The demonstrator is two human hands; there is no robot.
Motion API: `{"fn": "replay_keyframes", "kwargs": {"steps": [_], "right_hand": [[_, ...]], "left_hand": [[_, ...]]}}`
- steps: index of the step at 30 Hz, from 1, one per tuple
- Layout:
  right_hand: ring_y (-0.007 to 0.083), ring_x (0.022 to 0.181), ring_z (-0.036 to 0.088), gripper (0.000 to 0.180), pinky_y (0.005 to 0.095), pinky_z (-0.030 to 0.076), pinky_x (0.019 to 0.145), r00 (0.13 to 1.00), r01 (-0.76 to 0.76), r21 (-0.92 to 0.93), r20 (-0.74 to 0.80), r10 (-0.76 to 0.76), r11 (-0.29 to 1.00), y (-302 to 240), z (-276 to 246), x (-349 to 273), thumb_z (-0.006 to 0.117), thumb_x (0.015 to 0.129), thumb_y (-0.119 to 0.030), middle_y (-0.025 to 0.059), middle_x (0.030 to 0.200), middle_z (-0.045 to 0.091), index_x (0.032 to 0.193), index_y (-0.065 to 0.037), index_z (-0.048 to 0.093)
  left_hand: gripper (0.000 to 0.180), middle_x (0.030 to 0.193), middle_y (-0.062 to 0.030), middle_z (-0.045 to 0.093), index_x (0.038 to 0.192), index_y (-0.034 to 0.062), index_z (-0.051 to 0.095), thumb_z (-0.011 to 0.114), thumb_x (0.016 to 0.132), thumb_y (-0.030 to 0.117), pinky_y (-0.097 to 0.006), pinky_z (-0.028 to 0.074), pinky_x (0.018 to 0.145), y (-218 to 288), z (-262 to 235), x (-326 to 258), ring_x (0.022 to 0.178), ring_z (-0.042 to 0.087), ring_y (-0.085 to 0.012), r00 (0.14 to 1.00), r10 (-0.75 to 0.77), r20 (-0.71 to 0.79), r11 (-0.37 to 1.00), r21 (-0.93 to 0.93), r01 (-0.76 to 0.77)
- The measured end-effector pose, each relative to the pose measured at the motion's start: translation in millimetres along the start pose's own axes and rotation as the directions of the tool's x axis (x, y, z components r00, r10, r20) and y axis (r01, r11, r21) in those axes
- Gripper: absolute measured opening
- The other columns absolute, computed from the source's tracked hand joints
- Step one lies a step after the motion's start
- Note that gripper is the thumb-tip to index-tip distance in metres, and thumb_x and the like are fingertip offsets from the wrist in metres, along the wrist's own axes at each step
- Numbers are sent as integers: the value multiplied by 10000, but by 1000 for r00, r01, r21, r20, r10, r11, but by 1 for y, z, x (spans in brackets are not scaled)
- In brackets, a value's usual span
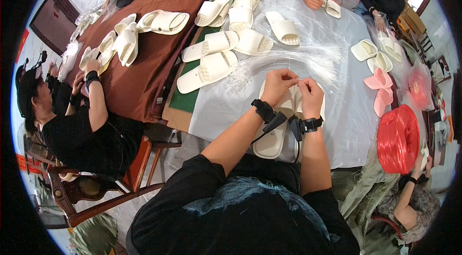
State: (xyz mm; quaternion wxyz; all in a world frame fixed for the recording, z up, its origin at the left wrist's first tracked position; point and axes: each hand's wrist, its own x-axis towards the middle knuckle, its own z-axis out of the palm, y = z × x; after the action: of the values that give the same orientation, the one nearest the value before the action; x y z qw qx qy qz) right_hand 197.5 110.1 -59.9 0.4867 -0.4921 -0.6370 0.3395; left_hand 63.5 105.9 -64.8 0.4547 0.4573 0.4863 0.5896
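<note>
My left hand [276, 85] and my right hand [310, 95] meet over a pair of cream slippers [272, 142] lying at the near edge of the white-covered table [337, 125]. Both hands pinch something thin and clear between their fingertips; it is too small to name. A fan of clear plastic strands [308, 55] spreads on the cover just beyond my hands. Each wrist carries a black band with a small device.
Several cream slippers [211, 67] lie across the table's middle and on the brown cloth [144, 62]. A big red spool [398, 138] stands at my right, pink slippers [380, 89] beyond it. Other people sit around the table, one on a wooden chair [139, 168] at my left.
</note>
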Motion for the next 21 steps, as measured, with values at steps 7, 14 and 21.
{"fn": "replay_keyframes", "kwargs": {"steps": [7,14,21], "right_hand": [[121,601,480,157,274,409,586,1000,17,55,-9,-17,998,5,1,0,631,850,-142,69,650,568,830,12,608],[112,605,470,157,269,402,583,1000,-6,18,3,6,1000,-3,0,0,631,851,-133,57,651,558,814,16,600],[66,646,441,137,230,360,590,1000,-16,97,9,15,995,-2,-1,-1,615,857,-102,-21,677,541,783,12,599]], "left_hand": [[79,770,-41,675,850,-18,687,719,789,21,-224,465,588,2,0,-2,659,573,-74,1000,29,-1,999,16,-29],[90,769,-46,678,852,-25,688,723,788,27,-222,473,598,1,0,1,673,581,-76,1000,26,0,997,67,-26],[87,770,-55,681,849,-31,687,720,794,28,-220,476,603,2,1,0,679,589,-81,1000,5,-2,997,76,-5]]}}
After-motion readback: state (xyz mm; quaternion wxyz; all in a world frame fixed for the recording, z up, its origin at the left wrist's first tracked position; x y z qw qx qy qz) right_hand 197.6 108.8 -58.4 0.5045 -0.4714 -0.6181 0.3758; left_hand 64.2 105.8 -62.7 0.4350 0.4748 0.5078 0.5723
